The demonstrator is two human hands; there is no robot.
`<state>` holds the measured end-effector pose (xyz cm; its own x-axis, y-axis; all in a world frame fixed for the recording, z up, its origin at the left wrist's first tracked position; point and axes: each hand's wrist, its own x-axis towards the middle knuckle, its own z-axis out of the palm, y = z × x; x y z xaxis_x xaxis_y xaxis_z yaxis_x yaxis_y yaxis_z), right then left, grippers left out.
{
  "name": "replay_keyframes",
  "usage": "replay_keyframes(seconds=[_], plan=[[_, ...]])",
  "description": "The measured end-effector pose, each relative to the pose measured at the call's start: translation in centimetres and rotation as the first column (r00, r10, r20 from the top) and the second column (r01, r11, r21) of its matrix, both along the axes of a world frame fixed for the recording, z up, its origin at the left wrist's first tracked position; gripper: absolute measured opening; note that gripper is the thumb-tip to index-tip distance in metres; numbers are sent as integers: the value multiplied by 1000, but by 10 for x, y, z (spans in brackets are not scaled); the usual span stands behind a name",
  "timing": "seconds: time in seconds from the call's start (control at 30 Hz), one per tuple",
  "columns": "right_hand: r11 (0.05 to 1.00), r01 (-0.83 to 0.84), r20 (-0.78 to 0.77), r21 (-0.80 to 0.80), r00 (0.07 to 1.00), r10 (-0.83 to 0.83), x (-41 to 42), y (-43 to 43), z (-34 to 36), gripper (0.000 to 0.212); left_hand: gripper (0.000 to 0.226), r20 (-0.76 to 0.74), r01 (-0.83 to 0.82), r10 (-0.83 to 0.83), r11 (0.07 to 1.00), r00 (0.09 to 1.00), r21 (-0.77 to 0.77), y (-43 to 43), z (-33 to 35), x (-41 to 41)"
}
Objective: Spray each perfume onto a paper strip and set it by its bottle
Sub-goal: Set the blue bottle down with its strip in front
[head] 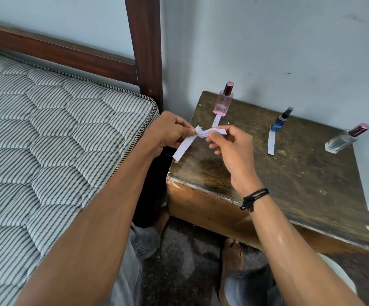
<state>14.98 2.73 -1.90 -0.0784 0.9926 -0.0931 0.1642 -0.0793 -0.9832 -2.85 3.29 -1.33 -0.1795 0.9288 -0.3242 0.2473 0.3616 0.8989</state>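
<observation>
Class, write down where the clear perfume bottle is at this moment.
In the head view, the clear perfume bottle stands at the far right of the table, close to the wall, right of the blue bottle.

Both forearms point(104, 213) are bare; a black knotted cord bracelet point(254, 198) circles the wrist of the right hand point(230, 149), over the worktop's point(300, 173) front edge; grey trousers point(135, 261) show below that edge; bare feet point(232, 255) stand at its base.

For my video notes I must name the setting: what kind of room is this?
Most likely a bedroom. A striped quilted mattress lies in a dark wooden bed frame, and a worn wooden bedside table stands right next to it, against the painted wall.
</observation>
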Motion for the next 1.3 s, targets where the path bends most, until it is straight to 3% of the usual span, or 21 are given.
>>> replay_keyframes(seconds=[0.23,0.47,0.83,0.97,1.07,1.17,1.3], plan=[[993,105,58,54,992,-108,4,5,-3,10,11,-206,-47,51,999,977,24,4,-6,-3],[986,167,44,7,985,-168,7,9,-4,7,12,-75,-96,99,995,992,41,3,-2,2],[953,302,-48,-19,952,-303,10,14,-3,13,24,-47,-124,127,990,991,60,8,-4,9],[947,321,-42,15,946,-320,11,13,-5,12,27,-174,-136,143,989,974,51,7,-5,12],[858,514,-132,8,851,-509,33,30,4,11,13,-313,-250,274,961,910,115,3,-1,-4],[792,610,-201,14,778,-596,56,43,12,8,20,-112,-377,393,915,913,142,-1,1,-17],[862,505,-149,30,855,-496,42,34,8,7,22,53,-343,340,935,939,91,0,-2,4]])
